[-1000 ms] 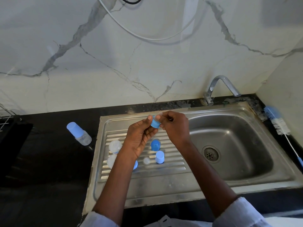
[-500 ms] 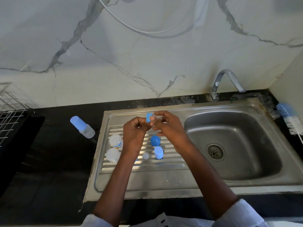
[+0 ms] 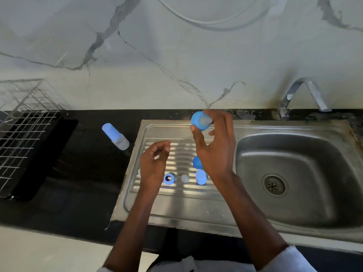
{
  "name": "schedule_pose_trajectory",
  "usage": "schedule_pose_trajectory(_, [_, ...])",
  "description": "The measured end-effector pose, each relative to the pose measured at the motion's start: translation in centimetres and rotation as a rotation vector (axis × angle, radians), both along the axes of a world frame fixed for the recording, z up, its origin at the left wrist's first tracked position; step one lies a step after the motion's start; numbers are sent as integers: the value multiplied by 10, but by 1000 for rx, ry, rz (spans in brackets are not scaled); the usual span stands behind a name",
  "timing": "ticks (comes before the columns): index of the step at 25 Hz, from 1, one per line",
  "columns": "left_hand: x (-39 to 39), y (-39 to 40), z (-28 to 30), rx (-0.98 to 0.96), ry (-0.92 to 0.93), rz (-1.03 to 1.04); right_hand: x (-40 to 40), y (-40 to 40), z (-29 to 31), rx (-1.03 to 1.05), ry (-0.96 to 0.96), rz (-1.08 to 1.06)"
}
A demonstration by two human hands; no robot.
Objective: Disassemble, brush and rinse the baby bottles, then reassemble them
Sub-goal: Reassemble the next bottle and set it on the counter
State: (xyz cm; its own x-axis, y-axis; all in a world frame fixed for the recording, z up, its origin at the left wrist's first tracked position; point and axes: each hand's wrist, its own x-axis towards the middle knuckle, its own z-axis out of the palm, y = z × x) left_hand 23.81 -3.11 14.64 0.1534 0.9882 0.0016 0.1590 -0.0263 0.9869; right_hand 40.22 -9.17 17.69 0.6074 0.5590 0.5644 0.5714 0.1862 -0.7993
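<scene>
Bottle parts at the reassembly or disassembly stage; which of the two cannot be told. The right hand [image 3: 214, 146] is raised above the back rim of the sink unit [image 3: 196, 211], its thumb and fingers [image 3: 196, 134] pinching a blue collar with teat [image 3: 201, 120]. The left hand [image 3: 155, 163] hovers over the ribbed drainboard [image 3: 182, 154], fingers loosely curled and holding nothing. On the drainboard lie loose parts: a blue ring [image 3: 169, 178], a small clear piece [image 3: 185, 178], a pale blue cap [image 3: 201, 177] and a blue part [image 3: 197, 162] partly hidden by the right wrist. One capped bottle [image 3: 115, 136] lies on its side on the black worktop [image 3: 88, 169], well apart from the others. The tap [image 3: 302, 95] shows no water, and no brush is in view, so brushing and rinsing appear unfinished. The basin [image 3: 294, 173] on the right offers open room; a wire rack [image 3: 23, 134] bounds the worktop on the left, and the worktop's front edge runs close below the drainboard.
</scene>
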Motion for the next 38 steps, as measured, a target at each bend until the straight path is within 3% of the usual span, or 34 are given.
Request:
schedule_pose_trajectory(2, [-23,20,0,33,61,54,-4,14,-4,-24,-32,11])
schedule_pose_trajectory(4, [-44,46,-2,-12,104,88,-15,24,-15,-250,18,17])
schedule_pose_trajectory(6, [-58,68,-5,-83,191,61,-22,29,-33,-350,-9,-51])
schedule_pose_trajectory(9, [-69,92,-11,-117,306,-41,-21,42,-40,-570,277,-32])
schedule_pose_trajectory(12, [-68,109,-9,-187,216,-170,-38,57,-36,-510,377,36])
schedule_pose_trajectory(16, [-70,130,0,-466,-93,-406,-82,92,-28,-510,139,200])
schedule_pose_trajectory(21, [-94,153,-14,-442,-227,-576,-122,120,-30,-617,-65,225])
schedule_pose_trajectory(23, [-105,160,-22,-439,-266,-544,-135,127,-34,-631,-94,231])
schedule_pose_trajectory(27, [-124,170,-34,-547,-409,-442,-140,123,-51,-585,47,184])
schedule_pose_trajectory(32, [-124,174,-36,-553,-409,-331,-146,128,-84,-1062,41,98])
schedule_pose_trajectory(38, [-115,164,-32,-565,-430,-265,-157,146,-96,-1103,-78,62])
